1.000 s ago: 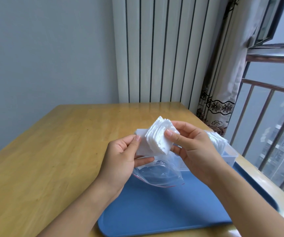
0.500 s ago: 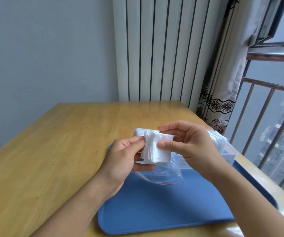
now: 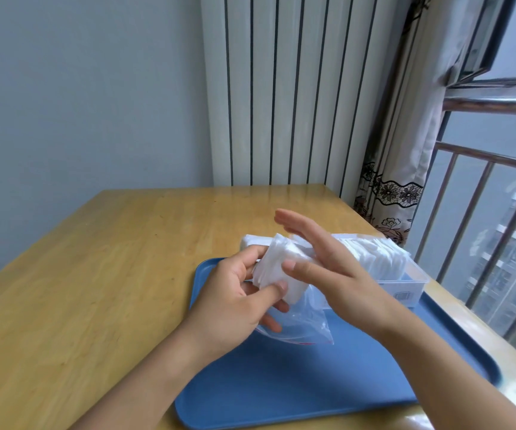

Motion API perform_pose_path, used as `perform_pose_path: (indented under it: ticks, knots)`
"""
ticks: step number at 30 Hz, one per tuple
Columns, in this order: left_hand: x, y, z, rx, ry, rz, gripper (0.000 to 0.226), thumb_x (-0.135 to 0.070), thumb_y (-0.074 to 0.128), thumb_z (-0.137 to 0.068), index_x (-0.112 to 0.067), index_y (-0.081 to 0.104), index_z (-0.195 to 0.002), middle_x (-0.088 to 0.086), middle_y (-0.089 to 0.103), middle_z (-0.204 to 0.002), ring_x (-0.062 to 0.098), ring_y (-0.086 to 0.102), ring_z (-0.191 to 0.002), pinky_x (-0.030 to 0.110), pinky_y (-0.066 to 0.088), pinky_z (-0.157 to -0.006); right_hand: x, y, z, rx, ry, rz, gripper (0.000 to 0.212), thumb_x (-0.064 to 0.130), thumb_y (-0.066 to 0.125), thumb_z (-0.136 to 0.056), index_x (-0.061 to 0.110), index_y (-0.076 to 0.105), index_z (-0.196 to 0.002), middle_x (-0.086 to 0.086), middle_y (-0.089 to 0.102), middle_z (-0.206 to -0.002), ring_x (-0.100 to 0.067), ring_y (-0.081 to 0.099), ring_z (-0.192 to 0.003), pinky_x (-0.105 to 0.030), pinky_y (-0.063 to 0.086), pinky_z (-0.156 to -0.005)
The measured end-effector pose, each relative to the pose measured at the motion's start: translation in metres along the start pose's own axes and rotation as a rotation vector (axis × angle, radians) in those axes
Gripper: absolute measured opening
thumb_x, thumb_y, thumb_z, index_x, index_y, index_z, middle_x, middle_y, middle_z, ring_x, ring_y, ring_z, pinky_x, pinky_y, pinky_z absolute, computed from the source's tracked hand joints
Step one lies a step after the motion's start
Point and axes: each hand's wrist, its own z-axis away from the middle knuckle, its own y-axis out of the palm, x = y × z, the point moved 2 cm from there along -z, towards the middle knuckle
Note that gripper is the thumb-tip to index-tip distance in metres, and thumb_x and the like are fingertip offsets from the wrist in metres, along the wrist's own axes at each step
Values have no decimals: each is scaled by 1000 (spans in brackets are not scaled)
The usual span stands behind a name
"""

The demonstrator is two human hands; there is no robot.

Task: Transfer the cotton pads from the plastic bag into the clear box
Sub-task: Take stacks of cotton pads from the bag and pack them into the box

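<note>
The right hand [image 3: 318,265] has let go and opened flat; the left hand [image 3: 235,293] now pinches the cotton pads [image 3: 278,268] alone (loosely, I think), so some may slide onto the plastic bag [image 3: 300,324] below.

No legible text anywhere.
</note>
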Motion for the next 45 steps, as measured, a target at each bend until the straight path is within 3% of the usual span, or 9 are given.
perform_pose_path:
  ticks: [3,11,16,19,24,27,33,39,45]
  knots:
    - [0,2,2,82,43,-79,18,-11,68,-91,-25,66,-102,-4,65,-76,10,58,-62,26,49,-54,1,8,3,81,13,16,58,33,59,-98,32,35,-152,17,42,-152,14,42,-131,-11,37,-103]
    - [-1,3,5,99,65,-178,25,-25,67,-93,-32,52,-112,-3,67,-100,13,63,-84,34,52,-74,-1,10,1,62,10,184,61,58,47,-95,31,41,-149,16,53,-139,1,47,-131,-33,40,-111]
    - [1,3,2,56,79,-69,53,-10,66,-93,-42,33,-117,-16,63,-95,2,58,-67,21,45,-62,-1,8,-4,90,-60,106,20,28,69,-95,18,53,-89,9,60,-76,-11,54,-68,-32,45,-61]
    - [4,2,1,-134,203,-101,51,-26,77,-79,-41,45,-115,-10,61,-96,12,53,-62,23,48,-62,3,-8,-8,-120,-39,-90,30,25,78,-85,8,54,-83,-5,56,-71,-16,48,-60,-28,38,-49]
    - [2,2,3,-279,675,-896,38,-36,68,-86,-18,64,-119,-8,63,-116,16,58,-102,24,45,-91,-11,-80,-13,-625,240,-588,22,23,72,-91,8,66,-105,-10,73,-92,-11,65,-65,-19,52,-53]
    - [10,14,3,-116,696,-1009,47,-42,63,-89,-17,63,-129,-3,60,-133,18,53,-125,29,38,-109,-30,-95,-13,-497,448,-355,27,30,73,-90,11,69,-109,-13,74,-101,-14,61,-73,-23,46,-58]
    - [27,31,-3,99,630,-1233,59,-60,52,-91,-24,56,-137,-4,49,-151,18,39,-143,40,25,-118,-33,-68,-25,-213,474,79,15,26,69,-88,12,68,-83,6,59,-54,-16,50,-50,-24,32,-45]
    - [40,37,-8,170,546,-1373,55,-63,43,-91,-27,59,-128,-8,56,-144,17,44,-139,46,18,-115,-53,-57,-39,-245,554,540,45,28,77,-79,15,39,-58,3,36,-45,-17,36,-41,-24,25,-43]
    - [43,40,-12,163,541,-1307,46,-56,45,-93,-27,60,-126,-12,55,-140,19,43,-139,48,17,-117,-57,-53,-41,-331,588,929,32,24,75,-70,12,46,-61,-3,58,-62,-26,54,-59,-25,35,-48]
